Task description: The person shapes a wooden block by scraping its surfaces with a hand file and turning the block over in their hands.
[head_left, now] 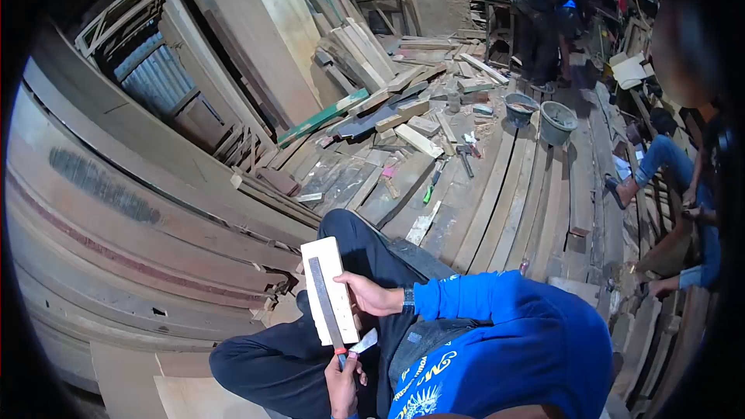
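My right hand [372,295], with a band on the wrist, grips the side of a pale wooden block [312,251], its thumb over the near face. A long flat dark file [324,295] lies along that face. Below the block, my left hand [341,388] is closed around the file's red and blue handle [341,357]. Close to these fingers a short pale metal blade [364,341] sticks out. Whether my left hand also holds it, I cannot tell. The block is tilted above my crossed legs [272,365].
Large planks [132,209] lean at the left. A hammer [466,161], wood offcuts [419,140] and two buckets [557,122] are on the plank floor ahead. A person in jeans [667,167] sits at the right. Two people [535,23] stand at the back.
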`<action>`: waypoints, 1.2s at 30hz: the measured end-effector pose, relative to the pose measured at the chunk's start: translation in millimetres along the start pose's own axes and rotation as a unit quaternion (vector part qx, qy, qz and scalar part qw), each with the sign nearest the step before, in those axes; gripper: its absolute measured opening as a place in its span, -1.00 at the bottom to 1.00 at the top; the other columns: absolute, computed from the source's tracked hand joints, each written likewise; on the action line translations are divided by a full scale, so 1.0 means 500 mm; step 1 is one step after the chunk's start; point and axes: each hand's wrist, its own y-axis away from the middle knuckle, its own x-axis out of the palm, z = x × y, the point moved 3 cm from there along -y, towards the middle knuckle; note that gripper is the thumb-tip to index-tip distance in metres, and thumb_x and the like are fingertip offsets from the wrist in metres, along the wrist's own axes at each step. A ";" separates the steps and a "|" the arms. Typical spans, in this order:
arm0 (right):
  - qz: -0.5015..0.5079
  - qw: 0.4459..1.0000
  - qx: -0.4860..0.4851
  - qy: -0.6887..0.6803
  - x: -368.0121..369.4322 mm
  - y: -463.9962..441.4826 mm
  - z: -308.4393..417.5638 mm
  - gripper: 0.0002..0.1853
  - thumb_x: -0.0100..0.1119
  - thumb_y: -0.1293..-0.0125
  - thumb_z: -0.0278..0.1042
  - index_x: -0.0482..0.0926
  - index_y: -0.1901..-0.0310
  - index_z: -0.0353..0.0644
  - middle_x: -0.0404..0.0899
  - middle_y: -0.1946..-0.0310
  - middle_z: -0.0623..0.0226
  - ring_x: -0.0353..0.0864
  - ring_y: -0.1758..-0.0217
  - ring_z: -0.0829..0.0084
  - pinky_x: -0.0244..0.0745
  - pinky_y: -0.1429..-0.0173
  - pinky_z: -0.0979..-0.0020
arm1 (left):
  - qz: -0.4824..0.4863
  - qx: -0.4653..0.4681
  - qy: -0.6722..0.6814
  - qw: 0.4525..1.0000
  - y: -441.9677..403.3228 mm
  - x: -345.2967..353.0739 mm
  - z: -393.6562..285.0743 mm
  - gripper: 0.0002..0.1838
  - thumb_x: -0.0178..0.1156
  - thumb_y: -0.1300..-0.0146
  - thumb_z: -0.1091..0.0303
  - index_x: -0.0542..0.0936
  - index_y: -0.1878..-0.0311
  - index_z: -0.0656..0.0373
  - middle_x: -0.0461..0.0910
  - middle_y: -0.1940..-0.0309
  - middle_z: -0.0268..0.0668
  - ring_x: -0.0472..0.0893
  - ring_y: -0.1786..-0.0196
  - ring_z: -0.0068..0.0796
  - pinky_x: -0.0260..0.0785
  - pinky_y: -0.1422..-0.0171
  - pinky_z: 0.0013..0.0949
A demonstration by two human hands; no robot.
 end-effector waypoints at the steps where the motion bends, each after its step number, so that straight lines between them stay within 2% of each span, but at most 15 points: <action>1: -0.006 1.000 -0.023 -0.004 0.004 0.011 0.017 -0.44 -0.05 -0.34 0.10 0.40 -0.22 -0.12 0.55 -0.04 0.30 0.53 -0.10 0.41 0.37 -0.24 0.27 | -0.004 0.002 -0.014 1.000 0.004 0.004 -0.003 -0.79 0.09 -0.40 0.30 0.41 0.31 0.22 0.32 0.65 -0.39 0.35 0.70 -0.59 0.20 0.64 -0.50; 4: -0.005 0.998 -0.054 -0.025 -0.023 -0.001 0.019 -0.47 -0.14 -0.38 0.09 0.42 -0.20 -0.11 0.57 -0.04 0.33 0.55 -0.06 0.39 0.41 -0.14 0.25 | -0.026 -0.014 -0.029 0.999 0.019 0.011 -0.007 -0.81 0.17 -0.36 0.26 0.39 0.31 0.08 0.33 0.62 -0.44 0.33 0.69 -0.63 0.17 0.64 -0.54; 8: 0.007 0.999 -0.003 -0.040 -0.037 -0.023 -0.028 -0.49 -0.06 -0.34 0.06 0.47 -0.15 -0.14 0.60 0.09 0.39 0.56 0.10 0.46 0.41 0.00 0.33 | 0.016 0.057 -0.039 0.997 0.026 0.013 -0.011 -0.88 0.14 -0.38 0.30 0.47 0.21 0.12 0.37 0.60 -0.44 0.40 0.59 -0.65 0.24 0.57 -0.56; 14: 0.043 0.998 -0.006 -0.052 -0.035 -0.018 0.002 -0.46 -0.06 -0.35 0.00 0.41 -0.20 -0.22 0.58 -0.06 0.30 0.58 -0.04 0.40 0.45 -0.16 0.32 | 0.002 0.027 -0.035 0.999 0.022 0.002 0.000 -0.93 0.10 -0.40 0.34 0.48 0.15 0.10 0.40 0.55 -0.43 0.41 0.56 -0.63 0.28 0.53 -0.55; 19: 0.040 0.999 -0.009 -0.030 -0.036 -0.017 -0.017 -0.47 -0.06 -0.32 0.00 0.44 -0.15 -0.25 0.59 -0.02 0.26 0.58 -0.03 0.38 0.44 -0.16 0.31 | 0.007 0.035 -0.061 0.998 0.018 0.011 -0.007 -0.87 0.01 -0.45 0.27 0.49 0.12 0.06 0.42 0.50 -0.43 0.43 0.56 -0.58 0.31 0.53 -0.50; 20: 0.057 0.998 0.018 -0.022 -0.036 -0.021 -0.040 -0.48 -0.05 -0.31 0.00 0.44 -0.14 -0.25 0.59 -0.01 0.25 0.58 -0.02 0.38 0.43 -0.17 0.31 | -0.051 -0.054 0.052 0.996 0.024 0.010 -0.008 -0.80 -0.03 -0.46 0.16 0.50 0.16 0.03 0.39 0.54 -0.45 0.41 0.57 -0.56 0.32 0.53 -0.44; 22: 0.086 0.995 0.044 -0.024 -0.017 -0.011 -0.042 -0.51 -0.06 -0.30 -0.03 0.48 -0.08 -0.25 0.61 0.06 0.25 0.59 0.03 0.37 0.42 -0.14 0.33 | 0.012 -0.125 0.038 0.991 0.004 -0.010 0.003 -0.79 -0.03 -0.45 0.13 0.50 0.23 -0.01 0.37 0.56 -0.48 0.39 0.53 -0.57 0.33 0.49 -0.41; 23: 0.060 0.997 0.020 -0.034 -0.023 -0.020 -0.035 -0.52 -0.05 -0.29 -0.03 0.50 -0.06 -0.26 0.62 0.09 0.25 0.60 0.06 0.37 0.43 -0.12 0.33 | -0.046 -0.153 0.071 0.985 -0.003 -0.011 0.015 -0.76 -0.03 -0.45 0.13 0.47 0.33 -0.03 0.38 0.57 -0.46 0.37 0.55 -0.56 0.30 0.52 -0.42; 26: 0.032 0.998 -0.034 -0.041 -0.064 -0.062 -0.030 -0.54 -0.05 -0.29 -0.03 0.53 -0.01 -0.25 0.65 0.13 0.27 0.63 0.10 0.39 0.47 -0.08 0.32 | -0.009 -0.123 0.088 0.988 0.021 0.006 -0.013 -0.74 0.00 -0.45 0.15 0.41 0.40 -0.02 0.40 0.55 -0.45 0.41 0.54 -0.57 0.29 0.51 -0.43; 27: 0.030 0.998 -0.045 -0.042 -0.071 -0.062 -0.024 -0.55 -0.04 -0.29 -0.04 0.54 -0.01 -0.22 0.65 0.13 0.29 0.62 0.09 0.42 0.48 -0.08 0.32 | -0.055 0.004 -0.047 0.997 0.032 0.024 -0.016 -0.72 -0.02 -0.46 0.13 0.38 0.40 -0.01 0.38 0.56 -0.45 0.41 0.51 -0.58 0.30 0.45 -0.42; 28: 0.027 0.997 -0.060 -0.041 -0.059 -0.049 -0.014 -0.58 -0.02 -0.28 -0.06 0.55 -0.01 -0.19 0.66 0.15 0.33 0.62 0.09 0.44 0.48 -0.07 0.33 | -0.011 0.022 -0.075 0.997 0.017 0.011 0.002 -0.73 -0.11 -0.50 0.14 0.37 0.34 0.01 0.33 0.55 -0.42 0.35 0.54 -0.56 0.31 0.44 -0.41; 30: -0.012 0.998 -0.027 -0.053 -0.037 -0.026 -0.022 -0.59 0.00 -0.27 -0.08 0.55 0.01 -0.19 0.67 0.17 0.34 0.62 0.10 0.46 0.47 -0.07 0.34 | 0.105 -0.022 0.018 0.994 -0.006 -0.004 0.010 -0.79 -0.19 -0.51 0.19 0.34 0.25 0.01 0.30 0.53 -0.38 0.27 0.62 -0.52 0.27 0.53 -0.45; 31: 0.015 1.000 0.020 -0.019 -0.054 -0.036 -0.043 -0.57 -0.03 -0.31 -0.13 0.46 -0.15 -0.11 0.60 0.01 0.34 0.55 0.00 0.42 0.39 -0.10 0.31 | -0.002 -0.107 0.115 0.988 0.003 0.006 0.009 -0.86 -0.20 -0.51 0.25 0.33 0.18 0.00 0.28 0.51 -0.34 0.23 0.66 -0.48 0.24 0.58 -0.45; 34: 0.049 0.999 0.019 -0.013 -0.042 -0.042 -0.057 -0.55 -0.01 -0.29 -0.11 0.46 -0.13 -0.17 0.60 0.00 0.30 0.56 0.02 0.38 0.36 -0.12 0.32 | 0.060 -0.028 -0.001 0.998 -0.016 -0.020 0.029 -0.95 -0.01 -0.46 0.33 0.37 0.09 0.02 0.41 0.50 -0.37 0.38 0.60 -0.53 0.28 0.55 -0.48; 36: 0.072 0.996 -0.009 -0.059 -0.058 -0.064 -0.044 -0.53 -0.04 -0.32 -0.17 0.43 -0.15 -0.32 0.60 -0.01 0.19 0.58 -0.08 0.36 0.35 -0.29 0.26 | -0.006 0.040 -0.033 0.999 0.001 -0.014 0.018 -0.83 0.32 -0.25 0.32 0.50 0.30 0.09 0.44 0.61 -0.47 0.42 0.58 -0.67 0.24 0.52 -0.55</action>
